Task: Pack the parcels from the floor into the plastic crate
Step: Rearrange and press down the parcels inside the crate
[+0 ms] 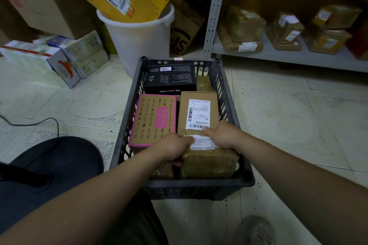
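Your left hand (172, 148) and right hand (221, 135) clamp a tape-wrapped brown parcel (209, 162) with a white label, at the near right corner of the black slatted plastic crate (229, 101); beyond lie a pink-edged box (154, 119) and a black box (169, 78).

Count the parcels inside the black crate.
5 visible: black box far left, small brown parcel far right, pink-edged box left, labelled carton right, taped parcel nearest, in both hands. Others may lie underneath.
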